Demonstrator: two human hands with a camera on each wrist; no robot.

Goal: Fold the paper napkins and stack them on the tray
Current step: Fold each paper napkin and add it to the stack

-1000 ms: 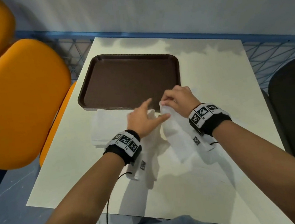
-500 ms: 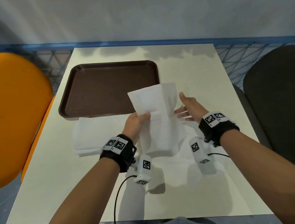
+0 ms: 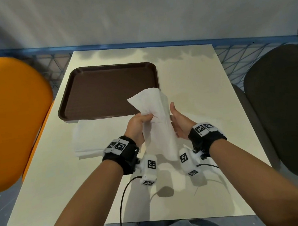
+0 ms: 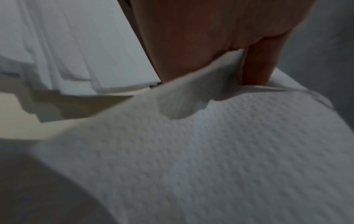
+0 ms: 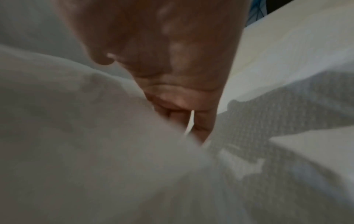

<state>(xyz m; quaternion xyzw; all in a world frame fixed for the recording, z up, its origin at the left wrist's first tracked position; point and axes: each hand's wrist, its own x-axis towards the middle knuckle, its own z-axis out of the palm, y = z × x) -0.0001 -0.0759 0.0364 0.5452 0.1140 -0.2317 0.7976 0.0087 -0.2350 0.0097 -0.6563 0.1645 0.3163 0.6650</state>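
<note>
Head view: a cream table (image 3: 188, 89) stands against a grey wall (image 3: 133, 12), with a brown tray (image 3: 105, 91) beyond the hands. Between them hangs a napkin (image 3: 160, 126); the left hand (image 3: 136, 125) pinches it, while the right hand (image 3: 180, 122) touches it with straight fingers. Left wrist view: the napkin stack (image 4: 76, 53) lies left of the left hand. Right wrist view: the napkin covers the right hand's fingers (image 5: 172, 115).

A white napkin (image 3: 157, 123) with a fine embossed dot pattern. White stack of napkins (image 3: 99, 137) at the near edge of the dark brown tray (image 3: 105, 91). The bench (image 3: 194, 92) is cream. Black wristbands (image 3: 120, 153) carry black-and-white square markers. Orange chair (image 3: 11, 117) off the left edge, dark grey chair (image 3: 285, 108) off the right.
</note>
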